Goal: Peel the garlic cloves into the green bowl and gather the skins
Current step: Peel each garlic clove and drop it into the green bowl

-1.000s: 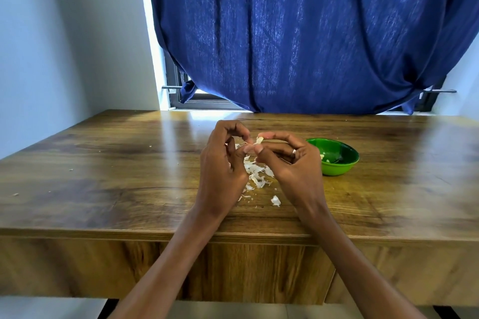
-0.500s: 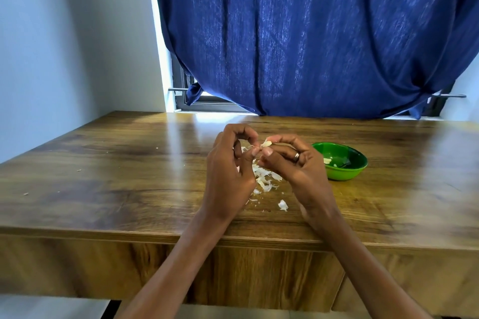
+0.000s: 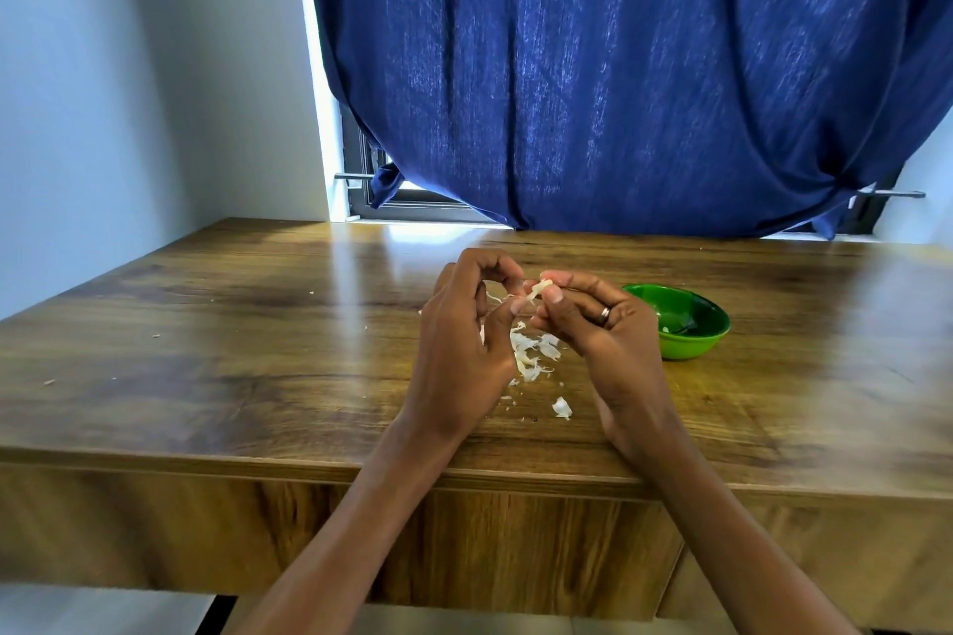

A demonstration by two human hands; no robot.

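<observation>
Over the middle of the wooden table, my left hand and my right hand meet, fingers curled. Between their fingertips they pinch a pale garlic clove with skin coming off it. A small pile of white garlic skins lies on the table just under the hands, and one loose skin piece lies nearer to me. The green bowl stands to the right of my right hand, with a pale peeled piece inside.
A dark blue curtain hangs over the window behind the table. Tiny skin flecks dot the table's left side. The table's front edge runs just under my forearms.
The view has shifted slightly; both hands stay together on the clove, fingers working at its skin. The skin pile and bowl stay in place.
</observation>
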